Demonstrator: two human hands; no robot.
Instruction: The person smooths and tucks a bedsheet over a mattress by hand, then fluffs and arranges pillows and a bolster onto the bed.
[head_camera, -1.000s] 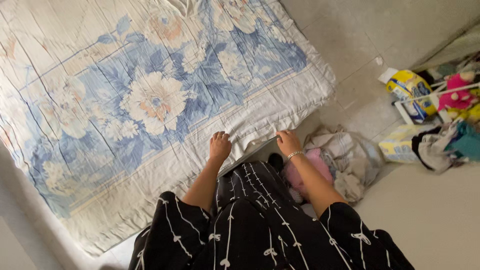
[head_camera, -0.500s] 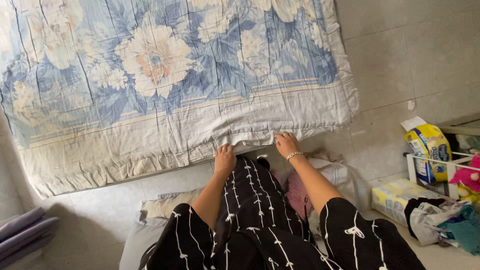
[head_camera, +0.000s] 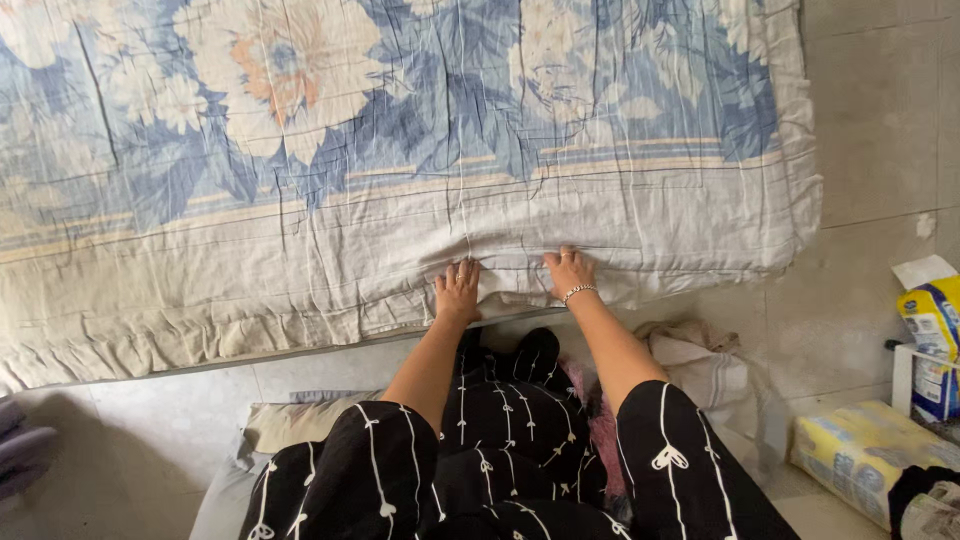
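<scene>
Both hands press flat, fingers spread, on the cream border of the floral quilt (head_camera: 400, 150): left hand (head_camera: 458, 292) and right hand (head_camera: 568, 274) slightly apart, pinning its edge to the floor (head_camera: 870, 130).

Yellow-blue pack (head_camera: 932, 320) far right; yellow wrapped pack (head_camera: 855, 455) below.

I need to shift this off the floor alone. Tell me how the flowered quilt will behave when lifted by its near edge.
The flowered quilt will likely flop and sag: its cream border wrinkles and puckers under the left hand and right hand. It is probably bulky and awkward for one person, since it spreads wide over the tiled floor. It should drag rather than slide.
</scene>
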